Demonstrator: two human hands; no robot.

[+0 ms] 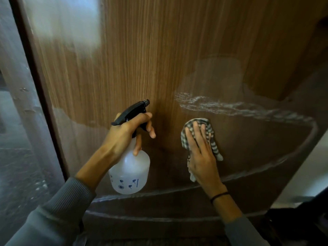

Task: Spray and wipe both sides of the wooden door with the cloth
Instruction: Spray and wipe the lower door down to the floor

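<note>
I am pressing the cloth point(206, 126) flat against the wooden door point(133, 59) with my right hand point(200, 157). My fingers point(197, 134) are lying straight and spread over the checked fabric, pinning it to the wood rather than curling round it. My left hand point(124, 132) is gripping the neck of the spray bottle point(130, 173), with 1 finger lying along the trigger and the black nozzle pointing up at the door.

What matters now is the foamy streak point(221, 105) of spray. It is sitting just above my right fingertips, apart from the cloth by a narrow band of wood. Its long axis is running across the door, starting almost over the cloth and sloping down toward the right edge. My right hand is the nearer of the 2, while the bottle hand is hanging off to the left of it.

I am judging that the coming move is a short push upward into the streak's left end, then a sweep rightward along it. Fainter curved damp lines are showing lower down on this face. The door's other side is not in view.
</note>
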